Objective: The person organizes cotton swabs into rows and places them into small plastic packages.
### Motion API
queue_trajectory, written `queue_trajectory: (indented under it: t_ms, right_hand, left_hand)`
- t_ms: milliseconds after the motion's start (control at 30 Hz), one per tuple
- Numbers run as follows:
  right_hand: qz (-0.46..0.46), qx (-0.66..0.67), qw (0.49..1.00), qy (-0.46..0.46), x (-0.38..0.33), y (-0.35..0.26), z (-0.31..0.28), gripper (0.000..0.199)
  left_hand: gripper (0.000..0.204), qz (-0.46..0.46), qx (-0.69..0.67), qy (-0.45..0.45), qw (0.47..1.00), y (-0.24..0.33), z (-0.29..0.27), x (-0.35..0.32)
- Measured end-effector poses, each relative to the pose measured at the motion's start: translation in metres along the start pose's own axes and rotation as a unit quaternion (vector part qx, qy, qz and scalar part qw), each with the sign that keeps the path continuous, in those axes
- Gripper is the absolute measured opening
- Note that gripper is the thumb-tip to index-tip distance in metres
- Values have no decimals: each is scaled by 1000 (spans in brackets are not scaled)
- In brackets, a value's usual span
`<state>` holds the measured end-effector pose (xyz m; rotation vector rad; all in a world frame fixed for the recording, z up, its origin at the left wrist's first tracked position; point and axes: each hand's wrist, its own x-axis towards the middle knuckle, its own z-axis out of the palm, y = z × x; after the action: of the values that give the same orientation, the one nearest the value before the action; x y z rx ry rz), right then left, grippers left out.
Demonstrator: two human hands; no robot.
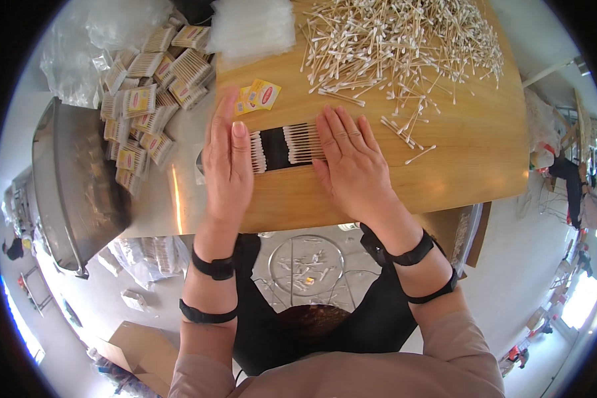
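My left hand (229, 159) stands on edge with fingers stretched out, at the left end of a row of cotton swabs (302, 142) laid side by side. Flat and palm down, my right hand (353, 159) covers the right end of that row. White swab tips show in two bands, with a black strip (274, 147) between them. Whatever lies under my right palm is hidden. Just beyond my left fingers are several small yellow cards (264, 95) on the wooden tabletop (444, 159).
A big heap of loose cotton swabs (404, 46) covers the far right, with strays nearer me. Packed swab bundles (139, 99) pile up at the left beside a metal bin (79, 179). Clear plastic bags (252, 26) lie at the back. Below the table edge is a round stool (306, 265).
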<state>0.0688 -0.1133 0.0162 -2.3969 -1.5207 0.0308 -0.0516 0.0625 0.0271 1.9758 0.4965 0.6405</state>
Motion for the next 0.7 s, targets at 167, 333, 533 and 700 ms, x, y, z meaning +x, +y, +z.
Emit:
queue_trajectory:
  t_ms: [167,333,533,700]
  right_hand:
    - [-12,3,1000,6,2,-5,5,58]
    - [-15,5,1000,-1,5,-9,7,58]
    - [-21,24,999,-11,9,-16,8,58]
    - [-28,23,999,-11,15,-26,11,58]
  left_hand:
    - [52,17,414,-84,906,-39,-29,-19]
    - [57,-13,239,-71,968,-54,-28,-22]
    - [57,-5,204,-88,975,-61,-30,-23]
    - [57,-5,197,-89,976,-60,-32,-23]
